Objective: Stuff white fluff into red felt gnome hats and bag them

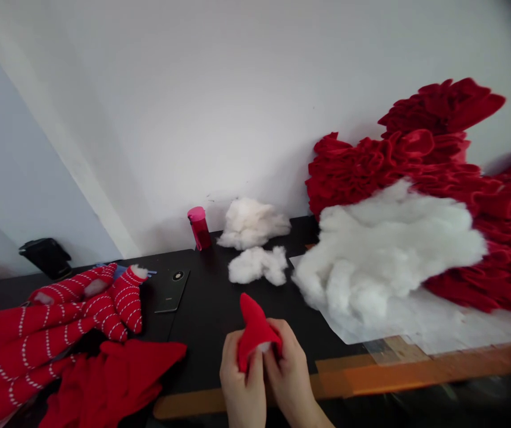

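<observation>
A small red cloth piece [254,324] with a pointed tip is held upright near the table's front edge. My left hand [238,371] grips its left side, and my right hand [291,368] grips its right side. A bit of white filling [264,346] shows at its opening between my thumbs. Just beyond my hands lies a small tuft of white stuffing [259,265], with a larger tuft [253,223] behind it. To the right, a big white stuffing pile [389,249] rests partly on pale sheeting [451,324].
Red fabric pieces [384,166] are heaped at the back right. At left lie striped red stuffed pieces [36,321], plain red cloth [112,377], a phone [172,291] and a black object [46,257]. A pink-lidded bottle [199,229] stands by the wall.
</observation>
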`<state>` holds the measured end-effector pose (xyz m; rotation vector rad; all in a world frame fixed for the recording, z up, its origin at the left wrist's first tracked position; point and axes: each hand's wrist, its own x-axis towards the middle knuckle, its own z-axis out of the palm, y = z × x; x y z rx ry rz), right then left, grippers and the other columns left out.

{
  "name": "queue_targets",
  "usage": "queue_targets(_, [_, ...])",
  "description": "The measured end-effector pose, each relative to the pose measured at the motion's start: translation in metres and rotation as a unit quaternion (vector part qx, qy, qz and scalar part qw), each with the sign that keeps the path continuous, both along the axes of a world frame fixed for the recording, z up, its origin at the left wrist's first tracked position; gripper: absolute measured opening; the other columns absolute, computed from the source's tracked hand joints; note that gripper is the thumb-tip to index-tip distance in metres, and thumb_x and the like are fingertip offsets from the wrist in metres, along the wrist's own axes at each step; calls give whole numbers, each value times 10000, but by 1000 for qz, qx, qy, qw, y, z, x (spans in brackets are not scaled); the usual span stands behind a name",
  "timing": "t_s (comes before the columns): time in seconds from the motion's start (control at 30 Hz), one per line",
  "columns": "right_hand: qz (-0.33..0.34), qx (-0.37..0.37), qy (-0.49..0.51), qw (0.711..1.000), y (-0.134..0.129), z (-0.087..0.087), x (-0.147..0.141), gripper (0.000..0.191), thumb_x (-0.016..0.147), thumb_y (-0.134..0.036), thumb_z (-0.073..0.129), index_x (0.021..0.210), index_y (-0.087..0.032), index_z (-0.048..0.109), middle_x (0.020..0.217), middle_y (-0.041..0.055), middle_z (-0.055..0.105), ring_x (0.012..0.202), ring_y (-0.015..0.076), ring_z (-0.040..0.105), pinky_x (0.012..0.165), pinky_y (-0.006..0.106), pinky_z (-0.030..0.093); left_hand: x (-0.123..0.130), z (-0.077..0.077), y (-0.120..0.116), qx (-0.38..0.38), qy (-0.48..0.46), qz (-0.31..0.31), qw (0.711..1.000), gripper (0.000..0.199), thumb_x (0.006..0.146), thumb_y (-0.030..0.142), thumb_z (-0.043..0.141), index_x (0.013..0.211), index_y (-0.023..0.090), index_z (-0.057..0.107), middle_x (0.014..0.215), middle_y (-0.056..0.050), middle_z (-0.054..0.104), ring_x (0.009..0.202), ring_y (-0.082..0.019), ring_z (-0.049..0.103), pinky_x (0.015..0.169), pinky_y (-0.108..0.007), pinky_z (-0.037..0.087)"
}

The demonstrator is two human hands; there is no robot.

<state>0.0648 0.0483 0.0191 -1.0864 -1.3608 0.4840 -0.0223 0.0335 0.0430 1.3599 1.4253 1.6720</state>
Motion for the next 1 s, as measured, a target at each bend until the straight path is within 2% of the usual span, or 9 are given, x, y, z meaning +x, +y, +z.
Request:
queue_targets(0.1, [-13,-53,4,998,7,-3,6,167,744,-157,487,878,-187,582,785,46,652,701,197,623,642,292,507,-4,-1,2,12,44,40,998,96,710,151,571,734,236,607,712,-13,615,690,-206,562,650,-280,411])
queue_targets(0.2, [-40,-96,23,994,15,-1,16,246,663,-109,477,876,-181,577,761,43,669,682,208,631,626,304,515,-13,-3,7,-12,47,85,995,155,669,135,566,773,237,620,739,-19,648,719,-225,573,678,-301,416])
queue_targets(0.27, [-15,-94,24,995,16,1,19,274,672,-99,460,901,-180,587,794,48,680,708,207,644,629,300,526,-16,-3,10,-26,30,90,995,176,652,153,595,803,237,632,777,-29,664,752,-242,582,710,-322,424])
queue_targets(0.43, [41,-11,-14,999,6,8,20,426,773,-187,534,1198,-195,536,1089,90,607,989,231,605,841,344,516,-11,2,4,-12,-20,-13,1000,266,624,195,707,886,227,677,909,-75,677,878,-267,602,806,-335,444])
queue_targets(0.57, [27,30,-43,998,1,8,18,291,715,-90,501,950,-213,622,900,49,585,793,193,610,694,277,522,-9,2,2,-45,2,-67,997,212,699,250,649,909,222,644,875,-66,681,819,-253,615,729,-315,459])
queue_targets(0.67, [21,75,-57,995,1,4,15,276,699,-66,496,897,-219,613,851,30,582,724,171,596,631,248,502,-7,-4,3,-31,54,7,998,140,671,159,588,784,241,603,707,-7,632,670,-215,567,648,-290,412])
queue_targets(0.73, [-19,93,-42,995,3,1,16,307,656,-33,472,868,-223,586,780,6,565,662,155,572,571,230,469,-3,-9,3,7,64,72,995,203,627,88,540,737,253,581,659,9,584,641,-205,527,641,-285,381])
queue_targets(0.8, [-48,93,-28,994,5,1,18,302,637,-16,456,831,-224,559,742,-7,536,639,149,548,552,227,441,0,-10,1,33,60,89,994,256,590,51,521,730,257,580,673,4,569,660,-208,516,658,-285,373])
queue_targets(1.0, [10,93,32,995,0,2,17,223,680,-75,536,836,-234,534,776,-10,538,657,149,540,569,228,441,-3,2,0,-21,1,-26,999,285,614,121,634,873,232,584,825,-28,618,753,-224,562,675,-284,413])
